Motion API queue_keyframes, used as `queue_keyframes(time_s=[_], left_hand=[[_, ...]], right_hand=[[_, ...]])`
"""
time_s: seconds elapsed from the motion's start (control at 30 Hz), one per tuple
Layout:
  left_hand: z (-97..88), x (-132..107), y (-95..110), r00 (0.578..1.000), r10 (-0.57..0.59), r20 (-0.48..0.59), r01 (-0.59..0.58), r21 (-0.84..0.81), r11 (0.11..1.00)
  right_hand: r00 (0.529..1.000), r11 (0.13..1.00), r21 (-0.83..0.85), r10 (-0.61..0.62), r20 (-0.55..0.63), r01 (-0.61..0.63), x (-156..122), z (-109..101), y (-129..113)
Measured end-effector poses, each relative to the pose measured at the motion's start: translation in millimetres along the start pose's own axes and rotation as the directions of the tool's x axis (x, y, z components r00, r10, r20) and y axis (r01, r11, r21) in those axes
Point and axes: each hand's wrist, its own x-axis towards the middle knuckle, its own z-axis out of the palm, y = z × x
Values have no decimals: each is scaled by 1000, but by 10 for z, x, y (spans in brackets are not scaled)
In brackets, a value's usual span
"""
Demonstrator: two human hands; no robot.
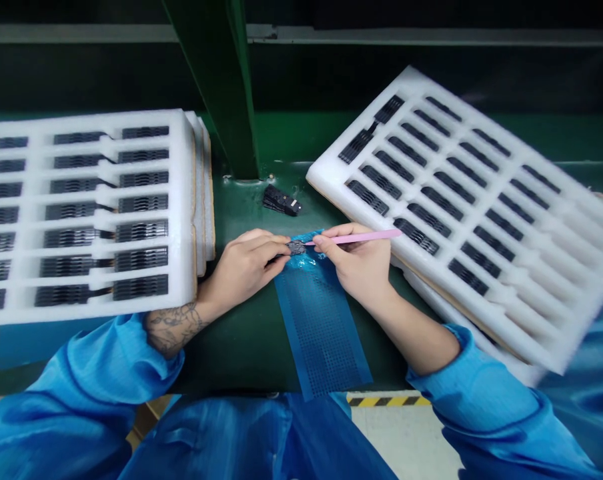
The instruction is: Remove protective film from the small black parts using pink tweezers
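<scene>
My left hand [251, 263] pinches a small dark flat part [296, 248] between thumb and fingers, low over the bench. From the right, my right hand [359, 260] grips a pink pen-like tool [361, 237], its thin tip at the part's edge. Under both hands lies a blue sheet [321, 327] printed with rows of small dark marks, its far end shiny and crumpled like film. Just beyond, a little fanned stack of black parts [281, 201] rests on the green bench. What the tool's tip touches is too small to make out.
A stack of white foam trays [184, 220] holding rows of black parts stands at left. Another foam tray [331, 157], part-filled, lies angled at right on more trays. A green post [226, 87] rises behind the green bench [236, 333].
</scene>
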Motion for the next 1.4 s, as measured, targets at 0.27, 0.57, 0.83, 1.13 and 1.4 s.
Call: queue_keyframes(time_s=[0.27, 0.57, 0.83, 1.13, 1.4], left_hand=[[-11, 1, 6, 1000, 1, 13, -2, 8, 1000], [-8, -7, 3, 1000, -3, 16, 2, 4, 1000], [-18, 1, 10, 1000, -5, 23, 5, 24, 1000], [-7, -5, 9, 999, -4, 42, 2, 35, 999], [2, -23, 5, 999, 44, 31, -46, 62, 997]], right_hand=[[1000, 1000, 7, 16, 2, -16, 4, -8, -15], [1000, 1000, -12, 16, -4, -16, 2, -2, -15], [1000, 998, -66, -22, 2, 22, -6, 3, -11], [998, 998, -2, -62, -31, 62, -36, -51, -13], [771, 730, -293, -487, 411, 618, -9, -78, 62]])
